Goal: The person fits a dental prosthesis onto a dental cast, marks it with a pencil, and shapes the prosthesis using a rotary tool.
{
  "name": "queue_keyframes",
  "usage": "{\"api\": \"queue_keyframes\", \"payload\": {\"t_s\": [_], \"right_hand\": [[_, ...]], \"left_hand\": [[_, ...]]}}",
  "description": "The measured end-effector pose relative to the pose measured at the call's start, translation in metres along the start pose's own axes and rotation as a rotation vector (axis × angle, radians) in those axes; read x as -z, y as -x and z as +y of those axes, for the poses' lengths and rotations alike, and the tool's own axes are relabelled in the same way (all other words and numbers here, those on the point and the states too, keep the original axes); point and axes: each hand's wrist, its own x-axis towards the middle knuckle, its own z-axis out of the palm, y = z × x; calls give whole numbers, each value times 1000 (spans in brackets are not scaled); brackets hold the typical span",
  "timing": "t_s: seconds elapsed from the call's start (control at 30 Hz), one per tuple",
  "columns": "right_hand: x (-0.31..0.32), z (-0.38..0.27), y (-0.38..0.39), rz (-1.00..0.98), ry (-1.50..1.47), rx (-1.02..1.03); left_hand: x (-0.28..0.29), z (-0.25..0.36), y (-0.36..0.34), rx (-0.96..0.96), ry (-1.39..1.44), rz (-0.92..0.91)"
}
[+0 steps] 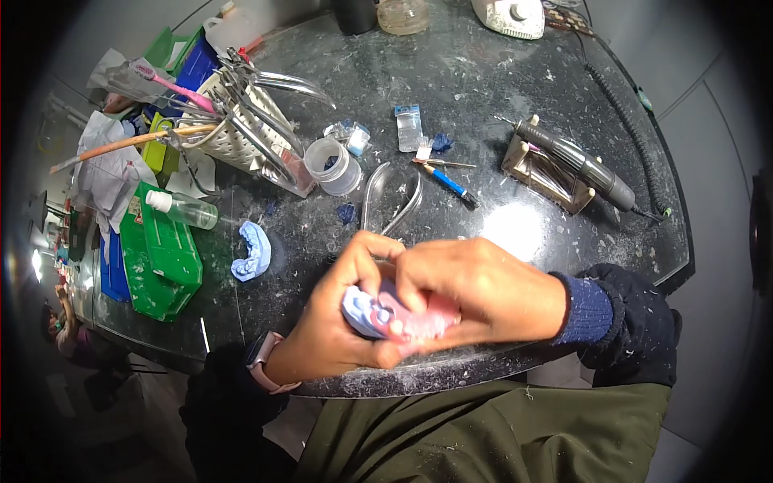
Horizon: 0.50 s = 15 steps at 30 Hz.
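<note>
My left hand (322,330), with a pink-strapped watch at its wrist, is closed round a light blue dental model (360,312). A pink dental plate (435,318) lies against the model, just over the table's near edge. My right hand (483,286) is closed over the pink plate, its fingers curled and slightly blurred. Its fingertips and part of the plate's underside are hidden. Just beyond my hands lie metal pliers (372,201) with spread handles. A second blue dental model (252,253), horseshoe-shaped, rests on the table to the left.
A cream basket (233,133) bristles with pliers and a pink toothbrush at the far left. Near it are a plastic jar (334,173), a clear bottle (193,211) and a green bin (161,266). A rotary handpiece (576,161) sits in its stand at the right, corded.
</note>
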Motion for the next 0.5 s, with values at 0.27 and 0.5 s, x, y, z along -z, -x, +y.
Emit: {"api": "queue_keyframes", "payload": {"t_s": [0.27,0.5], "right_hand": [[9,3,1,64,182,-40],[12,-1,1,37,421,-58]], "left_hand": [[13,8,-10,-148,-461,147],[9,18,-14,-144,-875,-11]]}}
